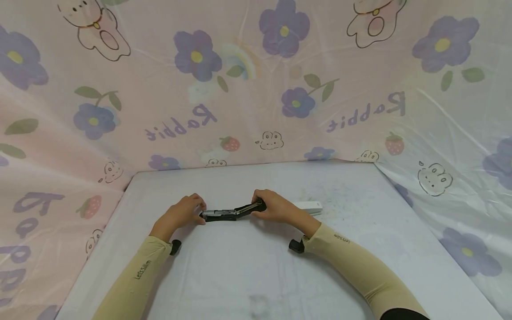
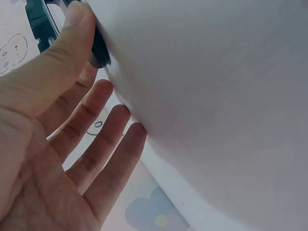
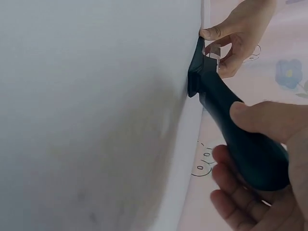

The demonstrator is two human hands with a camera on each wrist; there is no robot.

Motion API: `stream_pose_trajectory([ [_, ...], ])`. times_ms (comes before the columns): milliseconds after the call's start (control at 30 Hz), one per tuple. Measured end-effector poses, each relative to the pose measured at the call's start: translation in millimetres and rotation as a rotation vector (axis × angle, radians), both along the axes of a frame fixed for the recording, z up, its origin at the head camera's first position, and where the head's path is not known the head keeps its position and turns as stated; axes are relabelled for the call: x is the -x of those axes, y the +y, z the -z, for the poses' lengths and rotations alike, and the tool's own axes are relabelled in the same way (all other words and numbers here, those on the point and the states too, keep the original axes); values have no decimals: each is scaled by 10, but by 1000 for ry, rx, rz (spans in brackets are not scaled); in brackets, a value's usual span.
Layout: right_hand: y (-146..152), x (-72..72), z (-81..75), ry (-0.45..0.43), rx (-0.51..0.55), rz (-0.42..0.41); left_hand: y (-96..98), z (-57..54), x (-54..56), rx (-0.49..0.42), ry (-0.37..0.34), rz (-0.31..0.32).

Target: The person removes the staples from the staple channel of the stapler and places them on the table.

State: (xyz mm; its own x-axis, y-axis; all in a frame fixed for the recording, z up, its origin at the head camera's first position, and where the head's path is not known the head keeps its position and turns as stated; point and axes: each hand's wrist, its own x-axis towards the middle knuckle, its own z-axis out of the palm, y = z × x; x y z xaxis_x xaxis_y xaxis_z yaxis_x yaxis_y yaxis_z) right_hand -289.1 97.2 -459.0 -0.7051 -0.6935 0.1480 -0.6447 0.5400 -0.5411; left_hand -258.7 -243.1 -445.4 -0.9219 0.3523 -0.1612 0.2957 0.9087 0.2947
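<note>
A black stapler (image 1: 224,217) lies opened out on the white table, its metal channel facing up. My left hand (image 1: 185,212) pinches the left end, thumb on the near side. In the left wrist view, the thumb presses the stapler's end (image 2: 99,50) while the other fingers (image 2: 115,168) are spread against the table edge. My right hand (image 1: 276,206) grips the rounded end of the stapler's other arm, which is tilted up from the table. The right wrist view shows the thumb on top of that black arm (image 3: 231,120) and fingers curled beneath.
Behind the right wrist lies a white box-like object (image 1: 310,207), partly hidden by the arm. Black wrist cameras (image 1: 296,246) sit at both cuffs. The white table (image 1: 232,275) meets a patterned curtain (image 1: 248,98) at the back and sides.
</note>
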Motion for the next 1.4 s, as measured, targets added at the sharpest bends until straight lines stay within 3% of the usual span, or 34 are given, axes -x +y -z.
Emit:
stream_pose_trajectory([
  [333,-85,8,-95,91,-44,-42,-12,14,-5,-12,-8,-13],
  [633,-337,-56,-139,135,105,-86,-9,18,1,-18,-6,-11],
  [900,-604,-202,-161,302,45,-48,-11,19,12,-8,-13,-28],
  [1400,-1019,-119,38,111,-14,-57,-6,-18,1,-9,-22,-20],
])
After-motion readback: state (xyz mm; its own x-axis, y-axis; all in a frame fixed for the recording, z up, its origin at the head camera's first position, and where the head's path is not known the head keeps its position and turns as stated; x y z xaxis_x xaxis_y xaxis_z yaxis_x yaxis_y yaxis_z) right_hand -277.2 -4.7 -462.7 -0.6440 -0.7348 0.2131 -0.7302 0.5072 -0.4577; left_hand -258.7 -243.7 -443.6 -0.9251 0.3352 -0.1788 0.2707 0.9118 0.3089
